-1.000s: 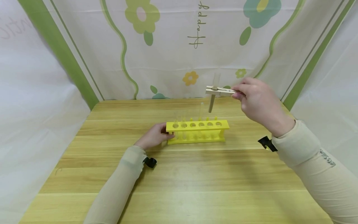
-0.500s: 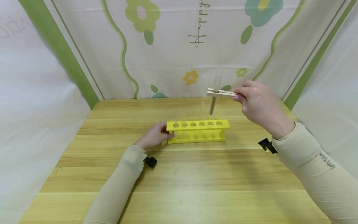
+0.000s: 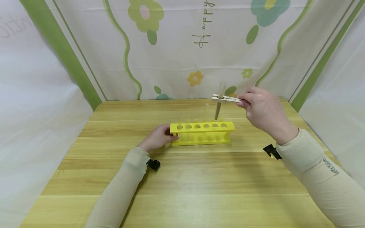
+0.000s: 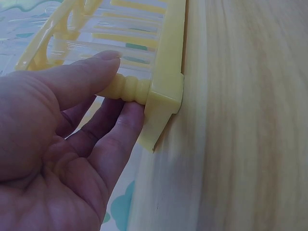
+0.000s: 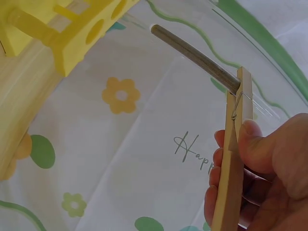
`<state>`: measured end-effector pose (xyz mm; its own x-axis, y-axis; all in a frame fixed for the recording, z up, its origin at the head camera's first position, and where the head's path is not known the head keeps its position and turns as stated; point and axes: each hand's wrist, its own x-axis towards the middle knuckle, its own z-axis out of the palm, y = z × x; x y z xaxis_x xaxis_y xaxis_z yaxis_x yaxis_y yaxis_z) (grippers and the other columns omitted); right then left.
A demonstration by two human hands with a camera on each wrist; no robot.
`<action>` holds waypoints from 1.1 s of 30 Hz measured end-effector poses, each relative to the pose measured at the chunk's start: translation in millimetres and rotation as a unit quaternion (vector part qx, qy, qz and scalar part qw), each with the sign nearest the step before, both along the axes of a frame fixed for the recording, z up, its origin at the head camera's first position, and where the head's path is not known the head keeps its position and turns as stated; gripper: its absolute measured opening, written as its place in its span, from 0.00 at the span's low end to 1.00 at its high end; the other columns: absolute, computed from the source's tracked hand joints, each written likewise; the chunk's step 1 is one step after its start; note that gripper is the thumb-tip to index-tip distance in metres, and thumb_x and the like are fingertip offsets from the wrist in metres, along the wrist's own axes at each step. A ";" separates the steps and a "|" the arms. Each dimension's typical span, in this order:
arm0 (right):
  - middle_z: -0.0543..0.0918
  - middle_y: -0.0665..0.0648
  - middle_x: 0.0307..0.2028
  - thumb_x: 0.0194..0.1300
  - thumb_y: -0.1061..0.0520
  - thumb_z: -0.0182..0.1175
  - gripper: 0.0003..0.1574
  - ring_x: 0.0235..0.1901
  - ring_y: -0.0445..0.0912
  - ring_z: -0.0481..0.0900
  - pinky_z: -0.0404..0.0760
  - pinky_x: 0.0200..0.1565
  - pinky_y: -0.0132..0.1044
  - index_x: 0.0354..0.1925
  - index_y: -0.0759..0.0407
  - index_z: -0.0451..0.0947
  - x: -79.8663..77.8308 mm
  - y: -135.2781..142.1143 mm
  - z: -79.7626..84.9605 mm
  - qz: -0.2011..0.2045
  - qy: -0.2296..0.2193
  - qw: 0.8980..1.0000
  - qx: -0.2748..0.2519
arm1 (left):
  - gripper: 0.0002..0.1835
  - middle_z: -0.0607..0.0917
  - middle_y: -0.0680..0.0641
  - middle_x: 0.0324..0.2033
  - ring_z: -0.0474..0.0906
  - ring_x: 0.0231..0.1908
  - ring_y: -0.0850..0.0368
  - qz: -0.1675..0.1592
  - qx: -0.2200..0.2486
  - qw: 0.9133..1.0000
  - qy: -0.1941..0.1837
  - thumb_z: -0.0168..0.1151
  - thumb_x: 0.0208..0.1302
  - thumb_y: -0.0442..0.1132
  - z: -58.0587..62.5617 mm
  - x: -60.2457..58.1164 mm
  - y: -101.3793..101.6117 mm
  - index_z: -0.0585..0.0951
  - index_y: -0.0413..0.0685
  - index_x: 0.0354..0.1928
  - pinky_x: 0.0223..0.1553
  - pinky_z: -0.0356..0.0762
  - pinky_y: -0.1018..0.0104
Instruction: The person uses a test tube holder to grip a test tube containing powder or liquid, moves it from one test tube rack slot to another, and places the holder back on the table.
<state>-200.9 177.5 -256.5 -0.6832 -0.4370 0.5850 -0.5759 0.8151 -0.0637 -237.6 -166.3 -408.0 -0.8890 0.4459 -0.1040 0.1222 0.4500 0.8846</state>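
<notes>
My left hand (image 3: 156, 138) holds the left end of a yellow test tube rack (image 3: 211, 130). In the left wrist view, thumb and fingers pinch its ribbed end post (image 4: 127, 89). My right hand (image 3: 263, 110) grips a wooden test tube clamp (image 3: 228, 99). The clamp's jaws hold a glass test tube (image 5: 192, 55) with grey-brown contents in its lower part and a clear upper part. This tube hangs slightly tilted, its bottom end close over the rack's back right side in the head view. Clear test tubes (image 3: 187, 118) stand in the two leftmost holes.
Another clear tube (image 3: 206, 110) rises behind the rack's middle, among short yellow pegs. The rack stands on a wooden table (image 3: 182, 183). A white flowered curtain (image 3: 171, 53) hangs behind the table.
My right hand has lowered the clamp and its test tube towards the rack, with a slight shift right. The left hand keeps its hold on the rack.
</notes>
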 end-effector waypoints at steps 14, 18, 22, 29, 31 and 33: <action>0.77 0.55 0.27 0.58 0.63 0.62 0.07 0.26 0.50 0.72 0.74 0.28 0.43 0.36 0.66 0.82 0.8 1.1 -12.2 -0.016 -0.026 1.000 0.001 | 0.15 0.81 0.49 0.40 0.77 0.40 0.55 -0.002 -0.001 1.000 0.003 0.62 0.60 0.37 17.6 11.7 3.8 0.77 0.52 0.49 0.41 0.75 0.63; 0.77 0.55 0.28 0.58 0.63 0.62 0.07 0.27 0.50 0.73 0.74 0.29 0.43 0.36 0.65 0.82 0.8 0.7 -14.8 -0.018 -0.030 0.999 0.001 | 0.15 0.81 0.49 0.40 0.77 0.40 0.55 -0.002 -0.004 1.000 -0.001 0.62 0.60 0.38 18.1 11.8 3.8 0.77 0.53 0.49 0.41 0.76 0.62; 0.77 0.55 0.29 0.58 0.63 0.63 0.07 0.28 0.50 0.73 0.74 0.30 0.43 0.36 0.65 0.82 -0.4 1.1 -18.0 -0.017 -0.029 0.999 0.004 | 0.16 0.81 0.48 0.41 0.77 0.41 0.55 -0.005 0.000 1.000 -0.004 0.62 0.60 0.37 20.4 12.3 4.0 0.76 0.52 0.50 0.42 0.76 0.62; 0.77 0.56 0.29 0.58 0.63 0.63 0.08 0.27 0.48 0.73 0.75 0.29 0.42 0.36 0.66 0.82 -1.9 0.8 -23.5 -0.019 -0.041 0.999 0.008 | 0.17 0.81 0.47 0.42 0.77 0.41 0.55 -0.008 0.007 1.000 -0.006 0.62 0.60 0.37 21.0 12.5 4.0 0.76 0.52 0.52 0.43 0.76 0.61; 0.77 0.56 0.30 0.59 0.63 0.62 0.08 0.28 0.49 0.73 0.75 0.29 0.42 0.36 0.66 0.82 -2.5 1.1 -25.3 -0.019 -0.044 0.999 0.008 | 0.17 0.81 0.48 0.42 0.77 0.41 0.55 -0.006 0.005 1.000 -0.007 0.62 0.60 0.37 20.8 12.4 4.1 0.76 0.52 0.52 0.42 0.76 0.61; 0.77 0.56 0.30 0.59 0.62 0.62 0.08 0.28 0.49 0.73 0.75 0.30 0.43 0.36 0.66 0.82 -3.0 1.7 -26.9 -0.018 -0.045 0.999 0.006 | 0.17 0.81 0.48 0.42 0.77 0.41 0.55 -0.005 0.004 1.000 -0.006 0.62 0.60 0.37 20.6 12.3 4.4 0.76 0.52 0.52 0.43 0.76 0.61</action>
